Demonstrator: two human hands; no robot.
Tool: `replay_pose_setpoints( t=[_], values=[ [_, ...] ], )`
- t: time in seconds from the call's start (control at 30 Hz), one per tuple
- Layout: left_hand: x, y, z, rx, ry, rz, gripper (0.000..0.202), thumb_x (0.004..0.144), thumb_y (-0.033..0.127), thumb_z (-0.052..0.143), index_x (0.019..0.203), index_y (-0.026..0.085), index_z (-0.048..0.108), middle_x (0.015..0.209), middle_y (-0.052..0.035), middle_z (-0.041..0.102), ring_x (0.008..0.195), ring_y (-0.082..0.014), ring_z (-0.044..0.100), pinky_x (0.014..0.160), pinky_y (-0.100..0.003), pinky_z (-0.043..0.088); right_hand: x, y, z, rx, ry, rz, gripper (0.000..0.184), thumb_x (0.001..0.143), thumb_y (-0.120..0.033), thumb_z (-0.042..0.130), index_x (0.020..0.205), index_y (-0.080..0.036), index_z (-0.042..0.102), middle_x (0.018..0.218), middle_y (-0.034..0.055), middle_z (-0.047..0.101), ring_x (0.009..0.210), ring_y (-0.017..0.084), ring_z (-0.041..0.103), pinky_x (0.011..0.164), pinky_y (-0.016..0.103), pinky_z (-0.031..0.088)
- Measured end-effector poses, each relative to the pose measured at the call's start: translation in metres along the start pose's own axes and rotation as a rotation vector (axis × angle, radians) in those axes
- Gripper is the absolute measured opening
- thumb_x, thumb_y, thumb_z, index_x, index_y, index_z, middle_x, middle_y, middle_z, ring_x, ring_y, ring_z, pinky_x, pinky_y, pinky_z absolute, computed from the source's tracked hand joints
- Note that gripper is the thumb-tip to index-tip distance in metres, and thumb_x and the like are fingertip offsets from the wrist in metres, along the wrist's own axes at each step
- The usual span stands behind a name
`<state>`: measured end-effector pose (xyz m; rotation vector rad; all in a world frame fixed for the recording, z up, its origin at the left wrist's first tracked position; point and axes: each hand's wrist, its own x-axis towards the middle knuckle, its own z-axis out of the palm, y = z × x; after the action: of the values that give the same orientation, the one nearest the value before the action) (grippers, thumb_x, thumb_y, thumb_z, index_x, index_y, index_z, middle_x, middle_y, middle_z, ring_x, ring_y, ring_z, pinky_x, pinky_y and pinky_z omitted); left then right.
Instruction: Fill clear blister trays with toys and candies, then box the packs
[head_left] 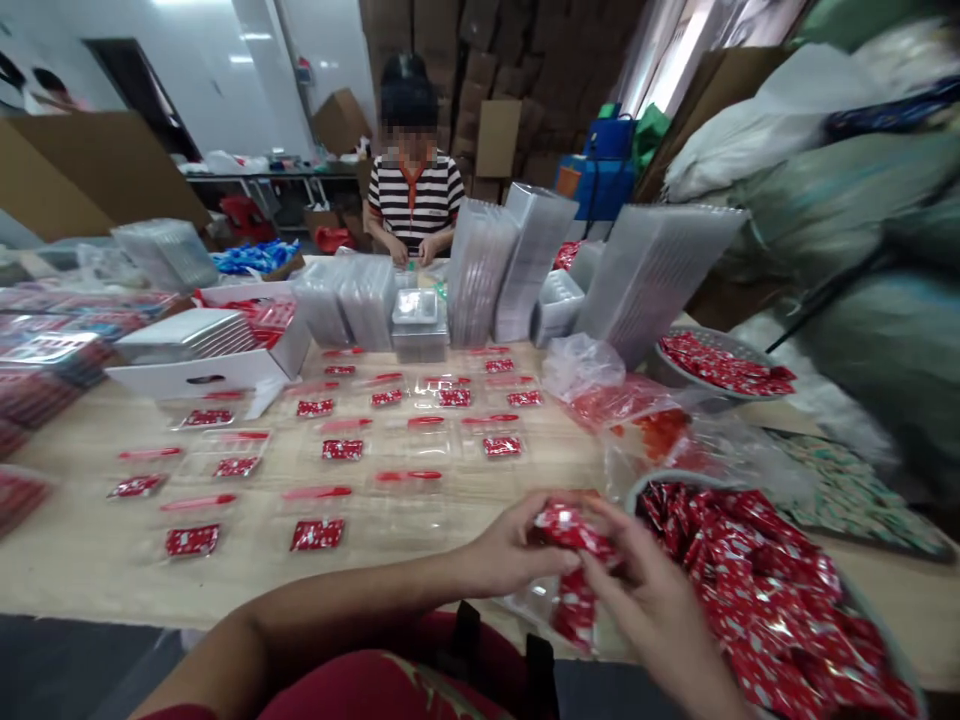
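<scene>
Both the left hand (516, 548) and the right hand (651, 590) pinch the red foil sachets (571, 528) at lower centre of the frame; they seem light, soft and slippery, so better to hold them by the flat edge.

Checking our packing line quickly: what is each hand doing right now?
Left hand: closed on a red foil sachet.
Right hand: closed, also holding that red foil sachet.

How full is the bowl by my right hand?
Full: red foil packets are heaped inside the bowl up to its rim, and no bottom shows.
</scene>
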<state>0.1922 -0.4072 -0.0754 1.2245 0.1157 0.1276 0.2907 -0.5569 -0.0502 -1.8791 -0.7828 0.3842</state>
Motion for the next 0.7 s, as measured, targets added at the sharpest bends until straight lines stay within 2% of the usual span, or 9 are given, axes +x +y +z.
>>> replay_pose_setpoints(
  t=[0.07, 0.13, 0.23, 0.3, 0.37, 0.47, 0.57, 0.63, 0.7],
  values=[
    [-0.005, 0.001, -0.011, 0.001, 0.169, 0.056, 0.038, 0.068, 0.044, 0.073, 0.089, 0.015, 0.062, 0.079, -0.0016, 0.062, 0.071, -0.0106, 0.055, 0.069, -0.024, 0.044, 0.006, -0.003, 0.044, 0.153, -0.109, -0.002, 0.039, 0.077, -0.036, 0.058, 0.113, -0.021, 0.057, 0.113, 0.0091, 0.064, 0.098, 0.022, 0.063, 0.084, 0.033, 0.052],
    [-0.016, 0.0, -0.032, 0.003, 0.376, 0.023, 0.031, 0.065, 0.04, 0.076, 0.073, 0.014, 0.061, 0.067, 0.0011, 0.059, 0.063, -0.0096, 0.053, 0.063, -0.022, 0.042, 0.013, -0.001, 0.081, 0.312, -0.203, 0.038, 0.036, 0.077, -0.032, 0.059, 0.111, -0.02, 0.057, 0.112, 0.0088, 0.064, 0.1, 0.022, 0.062, 0.087, 0.034, 0.051],
    [-0.039, 0.0, -0.069, -0.112, 0.647, -0.062, 0.033, 0.059, 0.037, 0.078, 0.073, 0.014, 0.059, 0.064, 0.0014, 0.061, 0.057, -0.0099, 0.054, 0.057, -0.022, 0.043, 0.024, 0.003, 0.123, 0.504, -0.411, 0.081, 0.038, 0.072, -0.025, 0.061, 0.11, -0.021, 0.057, 0.116, 0.0075, 0.062, 0.104, 0.021, 0.061, 0.086, 0.034, 0.052],
    [-0.055, 0.001, -0.094, -0.148, 0.789, -0.078, 0.035, 0.055, 0.037, 0.079, 0.073, 0.014, 0.059, 0.063, 0.0004, 0.062, 0.056, -0.0103, 0.056, 0.056, -0.022, 0.044, 0.037, 0.005, 0.143, 0.532, -0.479, 0.088, 0.035, 0.069, -0.022, 0.062, 0.104, -0.02, 0.06, 0.111, 0.007, 0.064, 0.101, 0.021, 0.062, 0.084, 0.034, 0.051],
    [-0.07, 0.005, -0.116, -0.101, 0.925, -0.081, 0.037, 0.052, 0.037, 0.079, 0.071, 0.014, 0.057, 0.062, -0.0004, 0.064, 0.055, -0.0101, 0.057, 0.056, -0.021, 0.043, 0.057, 0.007, 0.16, 0.51, -0.432, 0.09, 0.031, 0.066, -0.023, 0.062, 0.097, -0.018, 0.062, 0.099, 0.0061, 0.067, 0.091, 0.02, 0.063, 0.081, 0.034, 0.051],
    [-0.09, 0.012, -0.136, 0.017, 1.043, -0.114, 0.043, 0.051, 0.037, 0.077, 0.081, 0.015, 0.057, 0.059, 0.0017, 0.063, 0.051, -0.0099, 0.056, 0.051, -0.02, 0.04, 0.098, 0.009, 0.184, 0.432, -0.202, 0.057, 0.023, 0.066, -0.024, 0.061, 0.088, -0.017, 0.063, 0.083, 0.0038, 0.067, 0.077, 0.018, 0.061, 0.076, 0.033, 0.05],
    [-0.104, 0.018, -0.141, 0.076, 1.029, -0.152, 0.055, 0.053, 0.035, 0.074, 0.1, 0.019, 0.051, 0.061, 0.0047, 0.064, 0.05, -0.0104, 0.057, 0.051, -0.02, 0.039, 0.132, 0.01, 0.208, 0.292, 0.022, -0.001, 0.011, 0.067, -0.018, 0.054, 0.076, -0.017, 0.059, 0.075, 0.0022, 0.062, 0.072, 0.017, 0.057, 0.072, 0.032, 0.047],
    [-0.11, 0.022, -0.139, 0.092, 0.99, -0.185, 0.049, 0.055, 0.035, 0.071, 0.095, 0.02, 0.048, 0.061, 0.0044, 0.064, 0.052, -0.011, 0.058, 0.052, -0.02, 0.039, 0.142, 0.012, 0.222, 0.192, 0.084, -0.029, 0.01, 0.066, -0.013, 0.05, 0.073, -0.018, 0.056, 0.076, 0.0026, 0.06, 0.072, 0.017, 0.055, 0.071, 0.031, 0.046],
    [-0.113, 0.025, -0.138, 0.111, 0.957, -0.237, 0.04, 0.057, 0.035, 0.068, 0.086, 0.021, 0.044, 0.06, 0.0037, 0.063, 0.053, -0.0118, 0.057, 0.052, -0.02, 0.038, 0.143, 0.015, 0.23, 0.073, 0.076, -0.067, 0.012, 0.068, -0.011, 0.048, 0.072, -0.018, 0.055, 0.08, 0.0043, 0.058, 0.076, 0.018, 0.054, 0.073, 0.032, 0.046]
  ],
)
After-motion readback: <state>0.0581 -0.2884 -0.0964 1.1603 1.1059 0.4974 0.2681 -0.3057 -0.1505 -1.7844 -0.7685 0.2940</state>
